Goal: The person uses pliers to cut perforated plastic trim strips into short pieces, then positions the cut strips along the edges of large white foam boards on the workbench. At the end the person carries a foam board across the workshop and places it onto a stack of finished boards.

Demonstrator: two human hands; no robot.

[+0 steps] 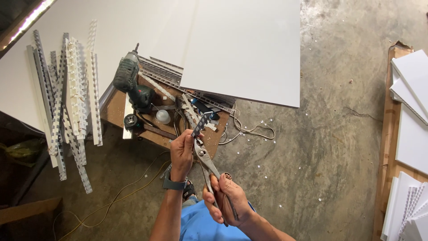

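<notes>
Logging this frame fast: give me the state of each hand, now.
Left hand: closed on a short dark notched metal strip.
Right hand: closed on the handles of silver metal pliers.

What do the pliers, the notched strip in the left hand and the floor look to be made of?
Pliers, gripped by the right hand: bare metal, dull grey with a slight sheen.
Notched strip, held by the left hand: thin and dark grey with square cut-outs, probably sheet metal, though plastic cannot be ruled out.
Floor: concrete by its mottled grey, stained, cracked surface.
</notes>
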